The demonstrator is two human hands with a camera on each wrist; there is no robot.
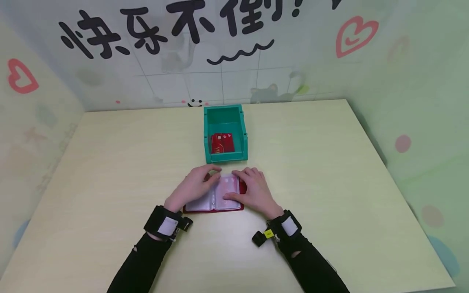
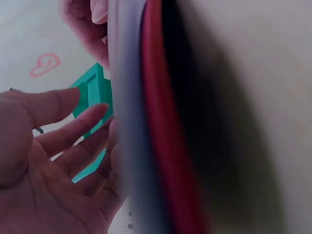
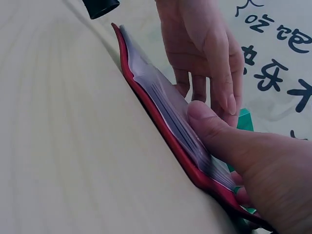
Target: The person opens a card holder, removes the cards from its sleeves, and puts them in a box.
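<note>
A red-covered card holder (image 1: 227,192) lies spread on the table, its clear plastic sleeves facing up and a pale pink card showing in the right-hand one. My right hand (image 1: 256,191) grips its right side; in the right wrist view the thumb (image 3: 214,124) presses on the sleeves while fingers curl at the red cover (image 3: 161,119). Over the left page is my left hand (image 1: 196,186), fingers loosely bent. The left wrist view shows its palm (image 2: 53,170) beside the blurred page edges, with the thumb apart from the fingers.
Just beyond the hands stands a teal open-topped bin (image 1: 207,130) with red cards (image 1: 222,143) lying at its near end. The pale wooden table (image 1: 121,171) meets a printed backdrop (image 1: 234,85) at the back. Each wrist wears a black strap (image 1: 161,224) with a small camera.
</note>
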